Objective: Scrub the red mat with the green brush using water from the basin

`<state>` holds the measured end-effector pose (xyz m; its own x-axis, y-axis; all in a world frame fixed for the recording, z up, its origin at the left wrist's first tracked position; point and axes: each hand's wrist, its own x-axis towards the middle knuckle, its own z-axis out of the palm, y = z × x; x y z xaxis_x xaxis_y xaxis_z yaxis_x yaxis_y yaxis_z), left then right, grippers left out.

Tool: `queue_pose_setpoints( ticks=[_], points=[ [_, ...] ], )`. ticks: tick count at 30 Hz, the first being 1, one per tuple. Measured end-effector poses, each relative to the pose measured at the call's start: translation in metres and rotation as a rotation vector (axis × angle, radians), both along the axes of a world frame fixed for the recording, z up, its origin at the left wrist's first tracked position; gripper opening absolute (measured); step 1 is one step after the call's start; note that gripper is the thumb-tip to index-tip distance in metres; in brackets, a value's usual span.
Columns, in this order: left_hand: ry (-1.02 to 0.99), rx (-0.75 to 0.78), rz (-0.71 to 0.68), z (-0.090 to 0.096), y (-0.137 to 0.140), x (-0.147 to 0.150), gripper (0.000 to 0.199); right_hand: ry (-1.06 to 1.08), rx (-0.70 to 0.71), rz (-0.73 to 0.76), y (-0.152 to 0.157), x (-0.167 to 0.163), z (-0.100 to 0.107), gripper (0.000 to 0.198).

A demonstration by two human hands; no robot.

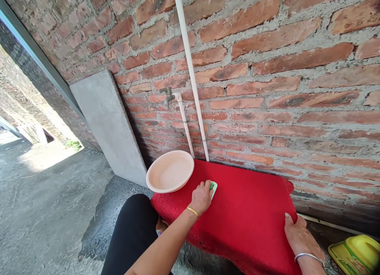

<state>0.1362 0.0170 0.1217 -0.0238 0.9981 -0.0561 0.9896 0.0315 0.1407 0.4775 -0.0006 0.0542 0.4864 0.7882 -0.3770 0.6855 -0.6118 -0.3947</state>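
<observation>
- Your left hand (202, 196) is closed around a small pale green block (214, 191) with a darker green patch on top, its fingers curled over the near side; what exactly the block is, you cannot tell
- The block rests against the red cloth (246, 203), left of its middle and near the basin's right side
- Your left wrist wears a gold bangle (193, 212)
- Your right hand (303, 235) is at the cloth's right edge, thumb on the edge and fingers partly hidden beyond it; whether they pinch the fabric, you cannot tell
- A silver bangle (309, 258) circles your right wrist
- The cloth lies spread flat at its top, its near edge hanging down
- A pale pink basin (170, 172) sits at the cloth's far left corner, partly past its edge
- Your black-clad knee (135, 215) is left of the cloth, over wet floor (101, 223)
- A yellow object (360, 253) with green markings lies right of your right hand
- Behind the basin, a tap (168, 96) and a tall white pipe (191, 69) stand before the brick wall (267, 84)
- A grey slab (103, 120) leans to their left
</observation>
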Motion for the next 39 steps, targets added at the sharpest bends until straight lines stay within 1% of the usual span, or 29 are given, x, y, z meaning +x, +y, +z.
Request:
queue_pose_setpoints(
  ticks=[2,4,7,9,10,12,15,17,20,22,24,26,28,30,32,33,36,39],
  points=[
    [0.0,-0.008,-0.059,-0.003,-0.007,0.013,0.043,0.005,-0.007,0.006,0.0,0.0,0.001,0.084],
    [-0.047,-0.028,-0.145,-0.006,-0.015,0.026,0.044,0.008,-0.005,0.008,0.0,0.001,-0.001,0.084],
    [-0.24,-0.085,-0.265,-0.01,-0.022,0.037,0.045,0.01,0.005,0.011,0.001,0.002,-0.004,0.085],
    [-0.381,-0.107,-0.284,-0.009,-0.021,0.037,0.043,0.004,0.007,0.006,0.0,0.002,-0.005,0.084],
    [-0.422,-0.106,-0.268,-0.008,-0.019,0.034,0.043,-0.002,0.007,0.001,0.0,0.001,-0.005,0.084],
    [-0.413,-0.084,-0.198,-0.003,-0.013,0.024,0.043,-0.009,0.007,-0.007,-0.001,0.0,-0.003,0.084],
    [-0.259,-0.05,-0.084,0.003,-0.004,0.009,0.044,0.003,0.006,-0.007,-0.001,-0.002,0.001,0.084],
    [-0.157,-0.048,-0.038,0.006,-0.001,0.004,0.043,0.013,0.003,-0.008,-0.001,-0.002,0.004,0.084],
    [-0.06,-0.057,-0.016,0.004,-0.003,0.009,0.041,0.019,0.0,-0.008,-0.001,-0.003,0.004,0.083],
    [-0.033,-0.058,-0.047,0.002,-0.009,0.021,0.042,0.021,0.002,-0.005,-0.001,-0.002,0.003,0.084],
    [-0.04,-0.056,-0.111,-0.001,-0.017,0.035,0.043,0.011,0.006,-0.008,-0.001,-0.002,0.002,0.086],
    [-0.091,-0.06,-0.199,-0.003,-0.026,0.048,0.044,-0.001,0.009,-0.011,-0.001,-0.001,0.001,0.087],
    [-0.195,-0.083,-0.276,-0.005,-0.031,0.055,0.045,-0.004,0.006,-0.007,-0.001,-0.001,0.001,0.087],
    [-0.322,-0.118,-0.302,-0.006,-0.032,0.055,0.046,0.004,-0.001,0.002,-0.001,-0.001,0.002,0.085],
    [-0.397,-0.131,-0.259,-0.005,-0.027,0.048,0.045,0.002,0.004,0.004,-0.002,-0.001,0.002,0.083],
    [-0.398,-0.119,-0.221,-0.004,-0.023,0.042,0.044,-0.001,0.009,0.004,-0.002,-0.001,0.002,0.083],
    [-0.311,-0.066,-0.107,-0.001,-0.011,0.026,0.043,-0.011,0.014,-0.003,-0.001,-0.002,0.001,0.083],
    [-0.21,-0.054,-0.046,0.001,-0.004,0.017,0.042,-0.003,0.003,-0.008,-0.001,-0.002,0.002,0.083]
  ],
)
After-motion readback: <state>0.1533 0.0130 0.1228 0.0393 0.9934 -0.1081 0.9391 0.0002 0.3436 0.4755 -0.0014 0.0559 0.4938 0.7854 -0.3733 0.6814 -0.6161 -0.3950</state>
